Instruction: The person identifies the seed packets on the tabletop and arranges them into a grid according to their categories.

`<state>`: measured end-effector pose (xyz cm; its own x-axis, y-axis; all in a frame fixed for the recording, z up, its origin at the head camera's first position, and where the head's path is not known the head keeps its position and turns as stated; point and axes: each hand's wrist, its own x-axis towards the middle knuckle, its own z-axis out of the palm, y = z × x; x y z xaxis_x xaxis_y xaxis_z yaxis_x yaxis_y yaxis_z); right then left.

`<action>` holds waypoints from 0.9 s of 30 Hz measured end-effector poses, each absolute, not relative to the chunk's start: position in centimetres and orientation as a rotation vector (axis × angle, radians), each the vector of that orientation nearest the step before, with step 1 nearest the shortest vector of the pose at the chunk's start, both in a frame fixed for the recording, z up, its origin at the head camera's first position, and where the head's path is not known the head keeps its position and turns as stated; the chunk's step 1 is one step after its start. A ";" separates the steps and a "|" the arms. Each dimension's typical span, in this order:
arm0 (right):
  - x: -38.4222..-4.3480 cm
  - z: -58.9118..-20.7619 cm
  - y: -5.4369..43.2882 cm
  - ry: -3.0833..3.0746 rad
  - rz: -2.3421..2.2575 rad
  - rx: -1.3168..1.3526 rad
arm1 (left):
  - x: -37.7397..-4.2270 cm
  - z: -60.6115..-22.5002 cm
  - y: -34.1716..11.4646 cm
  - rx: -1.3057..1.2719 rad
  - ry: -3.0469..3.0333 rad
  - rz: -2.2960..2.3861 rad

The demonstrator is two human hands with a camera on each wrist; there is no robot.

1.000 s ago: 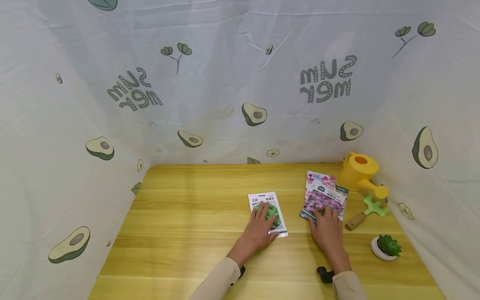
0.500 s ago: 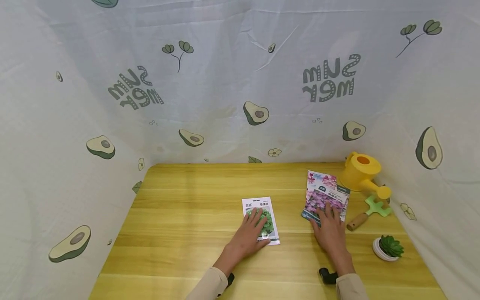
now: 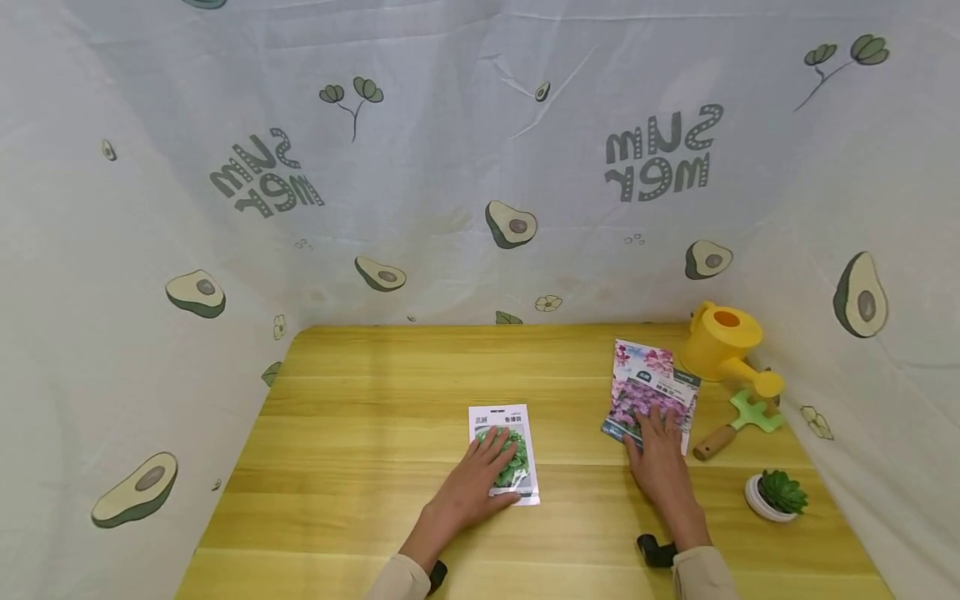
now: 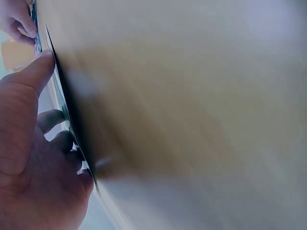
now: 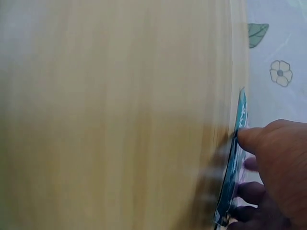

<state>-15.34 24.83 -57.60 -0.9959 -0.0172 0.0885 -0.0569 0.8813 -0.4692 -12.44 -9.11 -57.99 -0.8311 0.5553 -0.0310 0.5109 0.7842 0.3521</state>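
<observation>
My left hand [image 3: 467,492] rests on a white seed packet [image 3: 501,415] with a green leafy picture, lying on the wooden table. Its fingers spread over the picture and the thumb lies at the near right edge. In the left wrist view the fingertips and thumb [image 4: 45,67] touch the packet's upper side. To the right, my right hand [image 3: 663,467] touches the near part of a purple-flower seed packet [image 3: 645,402]. That packet overlaps a pink-blossom packet [image 3: 633,360] and another with a dark green top [image 3: 687,380]. In the right wrist view the thumb [image 5: 252,139] meets the packet edge.
A yellow watering can [image 3: 708,350] stands at the back right corner. In front of it lie a green hand fork [image 3: 750,412] with a wooden handle and a small potted succulent [image 3: 780,492]. Avocado-print cloth [image 3: 450,183] surrounds the table [image 3: 360,433].
My left hand has slid the green-leaf packet left and toward me, turning it slightly upright. My right hand has stayed almost in place on the flower packets.
</observation>
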 end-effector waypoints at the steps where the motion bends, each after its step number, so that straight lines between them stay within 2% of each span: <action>1: -15.4 -57.6 24.9 -2.973 0.752 0.058 | -12.3 -58.0 -9.4 0.851 2.838 0.514; 13: -15.3 -57.6 25.3 -3.009 0.726 0.096 | -11.3 -58.1 -11.3 0.880 2.787 0.639; 27: -15.3 -57.9 25.9 -3.003 0.743 0.145 | -10.4 -58.1 -12.1 0.797 2.763 0.695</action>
